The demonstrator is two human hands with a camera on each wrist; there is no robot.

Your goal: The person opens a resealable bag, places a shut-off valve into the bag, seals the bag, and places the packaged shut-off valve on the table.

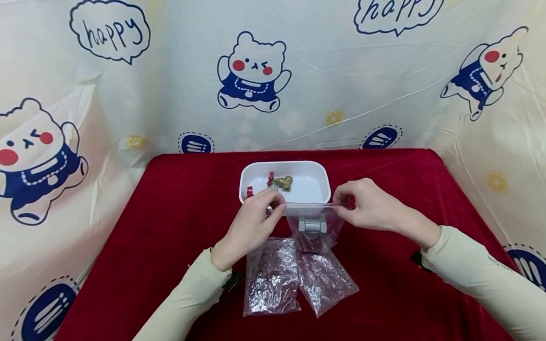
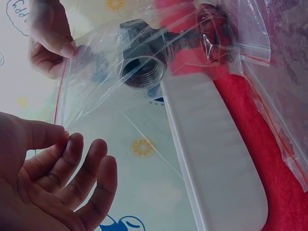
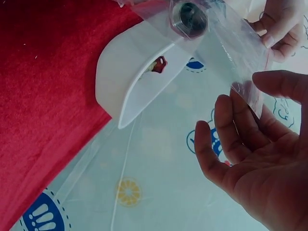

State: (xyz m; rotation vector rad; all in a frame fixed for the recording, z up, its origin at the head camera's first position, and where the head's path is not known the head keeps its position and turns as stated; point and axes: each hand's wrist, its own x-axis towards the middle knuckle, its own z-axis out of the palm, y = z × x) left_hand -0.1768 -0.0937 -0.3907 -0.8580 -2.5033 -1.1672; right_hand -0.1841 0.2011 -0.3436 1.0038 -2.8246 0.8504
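A clear zip-top bag (image 1: 316, 244) hangs upright above the red cloth, its top edge stretched between the two hands. My left hand (image 1: 252, 219) pinches one top corner between thumb and index finger, the other fingers loosely bent. At the opposite corner my right hand (image 1: 372, 205) pinches the bag the same way. Inside lies a grey metal valve (image 1: 312, 226); the left wrist view shows its threaded opening and a dark red handwheel (image 2: 213, 36). Whether the bag's seal is pressed closed I cannot tell.
Just behind the hands stands a white tray (image 1: 317, 189). It holds a brass valve (image 1: 283, 182) with a red handle, and another red handle (image 1: 249, 192) shows at its left. Two clear plastic bags (image 1: 273, 277) lie on the red cloth (image 1: 166, 246) nearer the body. Patterned curtains surround the table.
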